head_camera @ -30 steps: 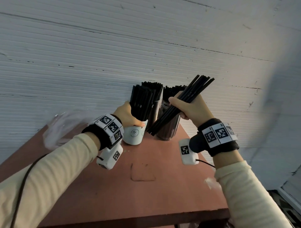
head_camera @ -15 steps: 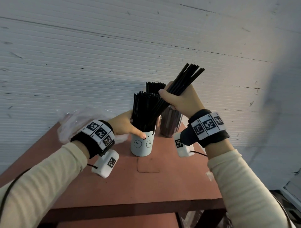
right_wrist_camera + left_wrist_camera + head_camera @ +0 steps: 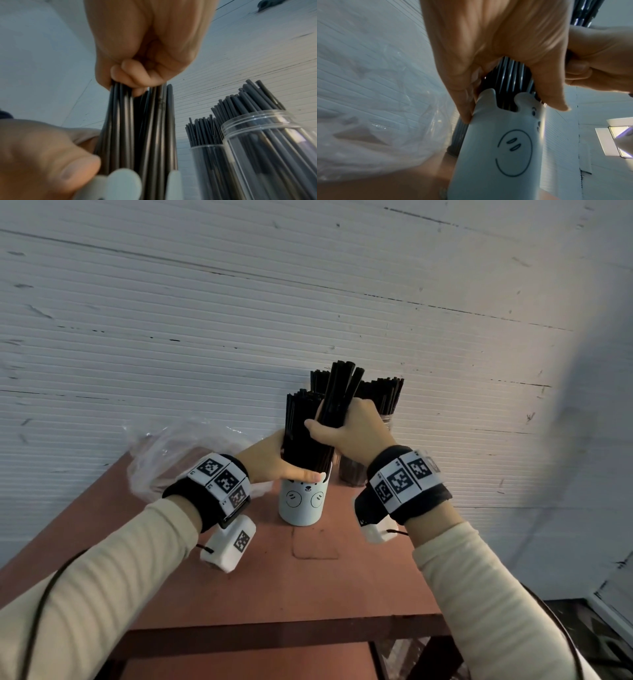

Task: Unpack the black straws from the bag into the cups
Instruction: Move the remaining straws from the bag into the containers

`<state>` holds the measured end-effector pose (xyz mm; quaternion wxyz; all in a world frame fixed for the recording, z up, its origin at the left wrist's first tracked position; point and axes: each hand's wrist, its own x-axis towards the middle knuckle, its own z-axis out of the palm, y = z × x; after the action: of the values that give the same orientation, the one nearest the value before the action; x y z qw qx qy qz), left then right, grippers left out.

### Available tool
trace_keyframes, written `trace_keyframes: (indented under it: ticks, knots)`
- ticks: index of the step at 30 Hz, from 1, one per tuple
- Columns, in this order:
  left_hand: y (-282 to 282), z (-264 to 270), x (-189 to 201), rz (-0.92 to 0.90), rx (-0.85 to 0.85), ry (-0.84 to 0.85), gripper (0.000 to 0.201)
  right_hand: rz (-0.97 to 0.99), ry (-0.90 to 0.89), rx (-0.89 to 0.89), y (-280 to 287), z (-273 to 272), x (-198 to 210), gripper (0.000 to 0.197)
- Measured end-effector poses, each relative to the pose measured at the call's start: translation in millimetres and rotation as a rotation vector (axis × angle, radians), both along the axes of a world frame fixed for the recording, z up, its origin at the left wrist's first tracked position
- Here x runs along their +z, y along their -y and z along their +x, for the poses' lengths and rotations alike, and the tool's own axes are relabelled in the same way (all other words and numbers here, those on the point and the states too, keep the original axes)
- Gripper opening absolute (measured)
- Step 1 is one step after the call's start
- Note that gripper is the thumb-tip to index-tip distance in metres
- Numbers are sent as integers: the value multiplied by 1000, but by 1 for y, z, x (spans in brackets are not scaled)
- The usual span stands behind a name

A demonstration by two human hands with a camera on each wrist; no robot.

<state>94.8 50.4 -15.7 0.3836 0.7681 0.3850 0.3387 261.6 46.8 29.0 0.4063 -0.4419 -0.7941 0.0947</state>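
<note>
The right hand [image 3: 352, 436] has its fingers curled tight around a bundle of black straws [image 3: 334, 412], gripped at about mid-length just above centre of the head view; the straws are thin, glossy and straight, fanned a little at their cut tops, and their lower ends go down into the white cup [image 3: 301, 501] below. The right wrist view shows the curled fingertips [image 3: 130, 75] pressing into the bundle. The left hand [image 3: 270, 460] wraps around the straws already standing in that cup, thumb lying across the rim, fingers reaching behind; the left wrist view shows the thumb and fingers closed on the dark, ribbed mass of straws just above the cup's two small ears. The cup is pale, with a simple bear face and round cheek marks drawn in thin lines, and stands upright on the reddish table [image 3: 342, 587]. Behind it to the right stand two clear jars [image 3: 267, 148], each packed with more black straws. At the left of the table, near the left wrist, lies a crumpled clear plastic bag [image 3: 164, 453].
</note>
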Motion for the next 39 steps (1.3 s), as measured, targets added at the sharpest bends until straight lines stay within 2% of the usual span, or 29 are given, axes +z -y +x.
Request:
trace_keyframes:
  ticks: [3,6,10,13,16,19,21,23,26,29,32,36,39]
  knots:
    - [0,0,-1,-6,7,-18,44,-2,44,-11,0,-5,-6,31]
    - [-1,0,-3,-10,16,-4,45,25,60,-33,4,-9,-7,21]
    - [-4,-1,-9,-13,29,34,50,38,3,-39,12,-8,-5,41]
    - [-7,-2,-13,-42,68,29,57,58,36,-99,19,-6,2,43]
    - [-8,-2,-15,-50,131,-7,74,183,49,-181,22,-4,14,55]
    - [-9,-1,-15,-46,154,-26,81,393,59,-120,19,-7,25,73]
    - [-9,-1,-16,-47,156,-26,80,454,136,-64,13,-12,27,69]
    - [-10,-1,-18,-53,156,-14,77,445,191,-45,6,-16,21,54]
    - [-11,-1,-20,-51,156,0,75,489,196,-50,-2,-18,1,34]
    - [-13,-2,-23,-59,153,28,78,550,188,-58,-1,-15,-10,27]
    - [-15,-2,-26,-79,151,53,82,507,168,5,3,-9,-12,30]
    - [-15,0,-27,-97,137,94,80,439,128,34,6,-5,-7,53]
    - [-14,0,-27,-102,136,114,75,471,212,-1,5,-9,-8,47]
